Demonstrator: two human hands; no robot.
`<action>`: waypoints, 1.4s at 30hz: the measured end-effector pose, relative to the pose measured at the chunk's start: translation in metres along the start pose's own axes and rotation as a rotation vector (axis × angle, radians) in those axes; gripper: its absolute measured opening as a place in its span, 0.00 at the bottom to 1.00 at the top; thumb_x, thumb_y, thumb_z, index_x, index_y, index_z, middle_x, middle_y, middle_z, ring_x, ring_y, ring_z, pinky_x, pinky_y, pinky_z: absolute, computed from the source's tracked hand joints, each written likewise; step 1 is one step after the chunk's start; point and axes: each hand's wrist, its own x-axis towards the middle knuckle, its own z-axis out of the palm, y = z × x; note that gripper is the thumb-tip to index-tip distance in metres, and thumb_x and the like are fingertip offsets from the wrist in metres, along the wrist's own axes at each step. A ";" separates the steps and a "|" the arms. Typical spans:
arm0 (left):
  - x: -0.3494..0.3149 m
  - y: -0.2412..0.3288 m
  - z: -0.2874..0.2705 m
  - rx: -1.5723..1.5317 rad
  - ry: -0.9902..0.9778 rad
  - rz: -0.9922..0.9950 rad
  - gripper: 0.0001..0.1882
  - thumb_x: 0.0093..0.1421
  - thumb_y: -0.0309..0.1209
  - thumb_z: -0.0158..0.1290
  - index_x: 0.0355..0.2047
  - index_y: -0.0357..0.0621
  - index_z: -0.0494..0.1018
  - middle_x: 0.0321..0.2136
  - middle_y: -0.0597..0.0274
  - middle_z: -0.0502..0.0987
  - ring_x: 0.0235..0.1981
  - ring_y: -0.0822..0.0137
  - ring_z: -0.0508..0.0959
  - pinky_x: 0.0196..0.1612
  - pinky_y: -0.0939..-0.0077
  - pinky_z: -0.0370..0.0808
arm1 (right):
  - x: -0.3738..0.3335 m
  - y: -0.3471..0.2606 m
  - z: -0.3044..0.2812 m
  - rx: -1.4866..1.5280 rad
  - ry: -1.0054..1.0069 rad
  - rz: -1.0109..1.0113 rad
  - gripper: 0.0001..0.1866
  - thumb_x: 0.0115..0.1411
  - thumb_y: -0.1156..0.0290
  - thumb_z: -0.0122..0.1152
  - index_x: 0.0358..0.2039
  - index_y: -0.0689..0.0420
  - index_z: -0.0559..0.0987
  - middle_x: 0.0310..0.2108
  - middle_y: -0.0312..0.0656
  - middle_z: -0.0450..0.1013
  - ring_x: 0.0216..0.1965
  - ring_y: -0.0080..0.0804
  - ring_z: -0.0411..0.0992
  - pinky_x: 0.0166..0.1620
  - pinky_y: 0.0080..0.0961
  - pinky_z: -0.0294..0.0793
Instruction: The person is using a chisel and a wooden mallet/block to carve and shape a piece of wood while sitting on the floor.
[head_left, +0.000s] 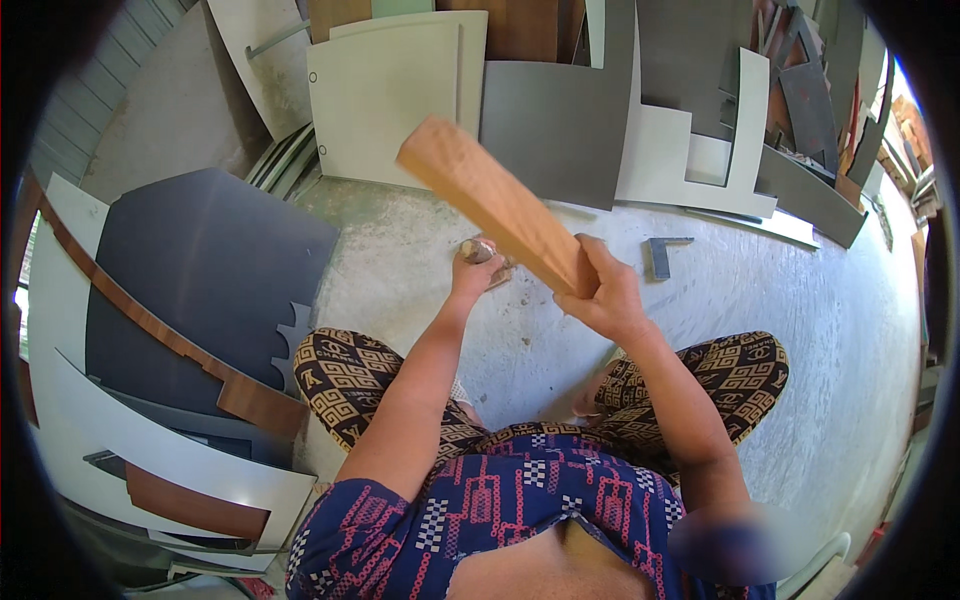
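My right hand (610, 295) is closed round the near end of a long, squared block of light-brown wood (490, 205). The block is raised and slants away to the far left, its far end up in the air. Lower and to the left, my left hand (476, 270) is closed round a rounded, brownish knob-like thing (473, 250) close to the floor. Its kind I cannot make out, as the fingers cover much of it. A flat brown bit shows beside that hand, partly hidden. Between my knees lies the pale concrete floor (530, 365).
An L-shaped metal square (660, 258) lies on the floor to the right. Grey and cream panels (390, 100) lean along the back. On the left are a dark sheet (200, 270) and a brown wooden strip (150, 290). Scrap boards (805, 110) crowd the far right.
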 end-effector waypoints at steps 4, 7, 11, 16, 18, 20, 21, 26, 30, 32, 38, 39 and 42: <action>-0.007 0.025 0.016 -0.159 -0.025 0.051 0.15 0.48 0.19 0.61 0.38 0.37 0.73 0.34 0.64 0.77 0.34 0.70 0.77 0.36 0.75 0.77 | 0.001 0.034 0.012 -0.406 -0.215 0.045 0.30 0.38 0.65 0.68 0.44 0.55 0.70 0.31 0.51 0.75 0.34 0.54 0.74 0.38 0.40 0.73; -0.007 0.026 0.007 -0.157 -0.093 0.094 0.15 0.48 0.19 0.60 0.38 0.37 0.73 0.34 0.63 0.77 0.34 0.70 0.77 0.36 0.74 0.77 | -0.005 0.032 0.018 -0.254 -0.247 0.211 0.27 0.38 0.64 0.68 0.41 0.55 0.70 0.32 0.52 0.75 0.35 0.53 0.74 0.38 0.40 0.73; -0.004 -0.001 -0.002 -0.005 -0.108 0.023 0.15 0.49 0.21 0.61 0.37 0.41 0.72 0.31 0.64 0.76 0.28 0.72 0.77 0.32 0.76 0.77 | 0.008 0.031 0.005 -0.101 -0.136 0.299 0.26 0.38 0.64 0.69 0.38 0.55 0.71 0.33 0.52 0.75 0.36 0.52 0.74 0.39 0.40 0.72; 0.004 -0.009 -0.007 -0.148 0.109 -0.246 0.16 0.49 0.24 0.62 0.38 0.44 0.71 0.29 0.62 0.76 0.24 0.70 0.77 0.27 0.77 0.76 | 0.012 0.083 0.013 -0.337 -0.108 0.541 0.30 0.36 0.61 0.73 0.40 0.57 0.74 0.35 0.49 0.76 0.40 0.48 0.75 0.43 0.39 0.72; 0.001 0.000 0.002 -0.222 0.201 -0.300 0.16 0.49 0.25 0.63 0.38 0.44 0.71 0.29 0.60 0.76 0.22 0.70 0.76 0.26 0.76 0.76 | 0.004 0.117 0.020 -0.312 -0.113 0.630 0.30 0.36 0.61 0.73 0.40 0.58 0.74 0.37 0.49 0.77 0.41 0.47 0.75 0.44 0.38 0.72; 0.001 0.004 0.005 -0.315 0.367 -0.340 0.16 0.51 0.26 0.62 0.39 0.42 0.70 0.30 0.58 0.75 0.22 0.66 0.77 0.26 0.73 0.78 | -0.002 0.131 0.026 -0.278 -0.130 0.711 0.30 0.35 0.61 0.74 0.41 0.58 0.74 0.38 0.48 0.77 0.43 0.46 0.75 0.45 0.37 0.72; 0.002 0.006 0.007 -0.313 0.367 -0.340 0.16 0.51 0.26 0.62 0.39 0.42 0.70 0.30 0.58 0.75 0.22 0.66 0.77 0.26 0.73 0.78 | -0.004 0.139 0.028 -0.337 -0.161 0.719 0.30 0.36 0.61 0.74 0.41 0.57 0.74 0.39 0.48 0.77 0.44 0.45 0.75 0.46 0.36 0.73; 0.006 0.014 0.005 -0.531 0.664 -0.467 0.16 0.52 0.27 0.62 0.39 0.38 0.69 0.35 0.53 0.74 0.23 0.59 0.77 0.28 0.69 0.80 | -0.003 0.132 0.036 -0.421 -0.265 0.743 0.32 0.37 0.62 0.73 0.43 0.57 0.73 0.41 0.48 0.77 0.46 0.44 0.75 0.48 0.35 0.73; 0.020 0.003 -0.014 -0.581 0.797 -0.441 0.17 0.52 0.28 0.62 0.39 0.37 0.69 0.35 0.53 0.74 0.25 0.57 0.78 0.28 0.68 0.80 | 0.001 0.129 0.044 -0.498 -0.328 0.746 0.33 0.38 0.62 0.73 0.45 0.59 0.71 0.41 0.49 0.77 0.45 0.45 0.75 0.47 0.34 0.74; 0.020 0.008 -0.019 -0.595 0.606 -0.339 0.17 0.51 0.28 0.62 0.39 0.37 0.70 0.35 0.54 0.74 0.26 0.56 0.79 0.27 0.69 0.80 | 0.001 0.132 0.044 -0.515 -0.334 0.736 0.33 0.38 0.62 0.73 0.45 0.59 0.71 0.42 0.50 0.76 0.45 0.45 0.75 0.47 0.34 0.74; 0.022 0.031 -0.003 -0.195 0.142 -0.239 0.13 0.50 0.26 0.60 0.37 0.41 0.72 0.29 0.59 0.77 0.25 0.64 0.80 0.26 0.75 0.80 | 0.003 0.132 0.038 -0.518 -0.344 0.789 0.32 0.38 0.65 0.73 0.45 0.58 0.71 0.42 0.49 0.76 0.46 0.44 0.75 0.48 0.34 0.74; 0.020 0.033 -0.001 -0.192 0.144 -0.242 0.13 0.50 0.26 0.60 0.37 0.41 0.72 0.29 0.59 0.77 0.25 0.64 0.80 0.26 0.75 0.80 | 0.003 0.131 0.039 -0.515 -0.343 0.791 0.32 0.38 0.65 0.73 0.45 0.57 0.71 0.42 0.49 0.76 0.46 0.44 0.75 0.48 0.34 0.74; 0.016 0.036 0.007 -0.038 -0.005 -0.164 0.12 0.49 0.26 0.61 0.35 0.43 0.73 0.26 0.64 0.77 0.24 0.71 0.79 0.25 0.79 0.78 | 0.000 0.140 0.041 -0.508 -0.329 0.780 0.33 0.37 0.65 0.73 0.45 0.57 0.71 0.41 0.50 0.76 0.45 0.45 0.75 0.47 0.34 0.74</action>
